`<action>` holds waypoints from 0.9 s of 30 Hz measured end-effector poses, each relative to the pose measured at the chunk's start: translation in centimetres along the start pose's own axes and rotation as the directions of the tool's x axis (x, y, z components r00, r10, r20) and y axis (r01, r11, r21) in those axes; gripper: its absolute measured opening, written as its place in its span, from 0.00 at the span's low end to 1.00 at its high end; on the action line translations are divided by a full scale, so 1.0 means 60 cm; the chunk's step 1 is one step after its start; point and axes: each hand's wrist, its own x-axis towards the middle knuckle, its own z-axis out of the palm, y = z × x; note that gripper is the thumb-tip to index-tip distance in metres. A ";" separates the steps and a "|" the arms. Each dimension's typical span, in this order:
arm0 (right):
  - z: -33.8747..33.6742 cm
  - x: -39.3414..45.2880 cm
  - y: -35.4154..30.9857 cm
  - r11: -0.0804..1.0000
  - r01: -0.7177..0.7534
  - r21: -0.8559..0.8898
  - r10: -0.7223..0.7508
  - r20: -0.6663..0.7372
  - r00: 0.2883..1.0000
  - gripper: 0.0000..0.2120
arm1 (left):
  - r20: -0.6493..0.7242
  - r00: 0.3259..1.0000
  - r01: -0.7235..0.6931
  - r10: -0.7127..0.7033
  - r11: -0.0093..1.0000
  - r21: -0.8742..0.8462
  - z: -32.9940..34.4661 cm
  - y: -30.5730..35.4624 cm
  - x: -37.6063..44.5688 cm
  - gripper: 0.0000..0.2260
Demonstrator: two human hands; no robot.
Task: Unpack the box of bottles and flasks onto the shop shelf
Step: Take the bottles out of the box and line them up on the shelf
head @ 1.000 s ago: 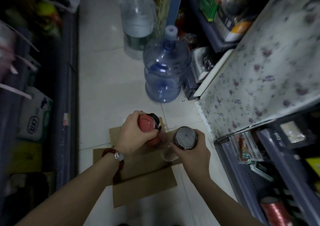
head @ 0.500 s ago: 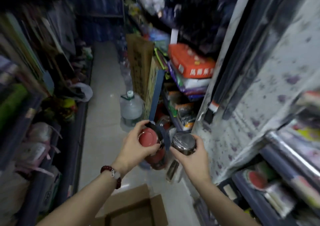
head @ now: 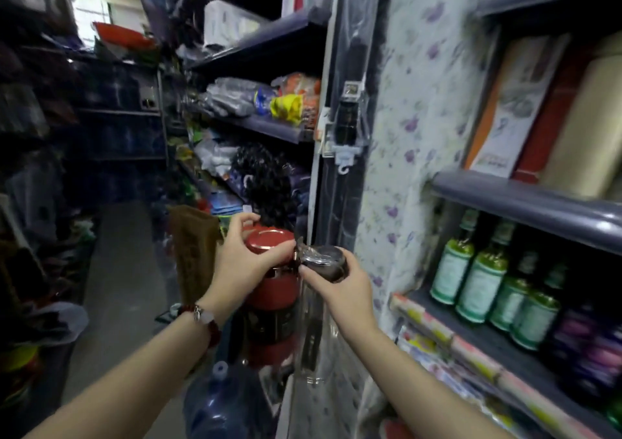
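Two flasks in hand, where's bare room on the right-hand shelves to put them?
The shelf is bare in front of the green-label bottles, between them and the front lip. The back row and the dark jars are packed, and the upper shelf is full of boxes.

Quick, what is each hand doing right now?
Left hand: grips the red flask by its lid.
Right hand: grips the clear bottle by its dark cap.

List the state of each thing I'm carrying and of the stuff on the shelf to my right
Red flask: lid on, upright, held at the top by the left hand.
Clear bottle: dark cap on, upright, held at the cap by the right hand.
Green bottles: capped, standing upright on the shelf.
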 end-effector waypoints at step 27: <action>-0.226 0.139 -0.390 0.837 0.258 -0.483 -0.506 -0.500 0.703 0.31 | 0.199 0.778 -0.420 0.595 0.730 -0.539 0.216 0.376 0.219 0.21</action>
